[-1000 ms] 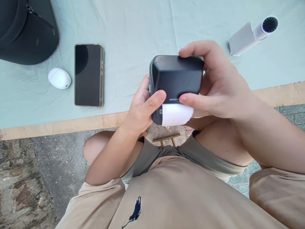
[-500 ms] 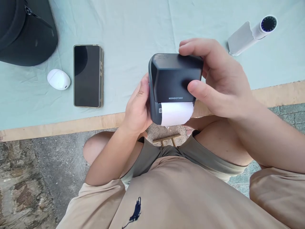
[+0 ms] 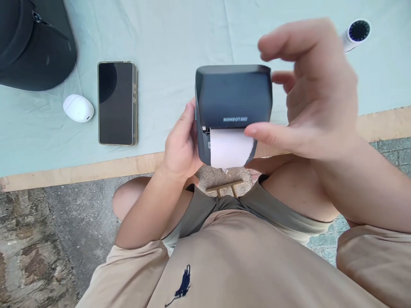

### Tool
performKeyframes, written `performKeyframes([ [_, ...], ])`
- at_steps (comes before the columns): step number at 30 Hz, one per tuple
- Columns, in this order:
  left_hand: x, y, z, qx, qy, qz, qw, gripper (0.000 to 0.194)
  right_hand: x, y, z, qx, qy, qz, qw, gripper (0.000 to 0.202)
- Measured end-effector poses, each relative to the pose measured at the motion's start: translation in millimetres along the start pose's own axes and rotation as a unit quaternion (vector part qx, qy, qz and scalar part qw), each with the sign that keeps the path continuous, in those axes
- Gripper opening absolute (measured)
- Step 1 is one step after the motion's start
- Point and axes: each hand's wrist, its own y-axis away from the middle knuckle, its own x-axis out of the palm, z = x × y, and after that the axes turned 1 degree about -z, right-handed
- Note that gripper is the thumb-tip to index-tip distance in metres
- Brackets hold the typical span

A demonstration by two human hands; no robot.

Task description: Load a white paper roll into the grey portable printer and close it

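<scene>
The left grip (image 3: 181,145) is wrapped around the left side of a black NIIMBOT label printer (image 3: 234,94), its thumb along the edge and the other fingers hidden beneath. The printer sits just right of this grip, in front of the person and over the near edge of the desk (image 3: 141,163). White paper (image 3: 230,147) hangs out under the printer's lettered cover, toward the person, its right edge ragged.

The right grip (image 3: 324,94) is spread wide on the printer's other side. Its thumb lies over the lower right of the cover, where the paper emerges; whether it touches cannot be told. Its upper fingers bend in the air, apart from the printer's top right corner.

Beyond the right grip, partly hidden by it, is a white roll (image 3: 348,40). Left of the left grip lies a dark-screened phone (image 3: 115,102), then a small white oval case (image 3: 78,108), with a black zippered bag (image 3: 41,51) farther off behind.
</scene>
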Motion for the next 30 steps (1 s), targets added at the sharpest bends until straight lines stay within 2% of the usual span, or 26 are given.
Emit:
performKeyframes([
  [2, -0.3, -1, 1, 0.026, 0.030, 0.062, 0.997, 0.036, -2, -2, 9, 0.010, 0.060, -0.075, 0.995, 0.041],
  [4, -1.0, 0, 1, 0.041, 0.030, 0.095, 0.994, 0.031, -5, -5, 21, 0.058, 0.102, -0.104, 0.988, 0.029],
  [7, -2.2, 1, 2, 0.043, 0.013, 0.075, 0.996, 0.030, -6, -11, 34, 0.125, 0.111, -0.097, 0.981, 0.024],
  [10, -2.7, 2, 2, 0.025, 0.016, 0.062, 0.998, 0.029, -4, -14, 32, 0.114, 0.085, -0.097, 0.985, 0.014],
  [12, -2.5, 3, 2, 0.026, 0.014, 0.063, 0.998, 0.028, -2, -13, 25, 0.070, 0.098, -0.066, 0.990, 0.013],
  [15, -2.8, 3, 3, 0.040, 0.017, 0.075, 0.996, 0.029, 1, -12, 15, 0.014, 0.201, 0.031, 0.979, 0.011],
  [17, -3.3, 2, 3, 0.035, 0.026, 0.087, 0.995, 0.031, 2, -11, 13, 0.032, 0.280, 0.087, 0.956, 0.016],
  [20, -3.7, 3, 3, 0.021, 0.019, 0.088, 0.996, 0.032, 2, -12, 15, 0.056, 0.331, 0.117, 0.935, 0.021],
  [23, -3.6, 3, 2, 0.023, 0.000, 0.091, 0.996, 0.031, 3, -14, 16, 0.055, 0.352, 0.137, 0.924, 0.018],
  [26, -3.5, 3, 2, 0.032, -0.012, 0.093, 0.995, 0.030, 2, -14, 17, 0.063, 0.323, 0.144, 0.933, 0.019],
  [30, -4.0, 4, 3, 0.041, -0.005, 0.095, 0.995, 0.028, -10, -9, 25, 0.055, 0.175, 0.127, 0.975, 0.029],
])
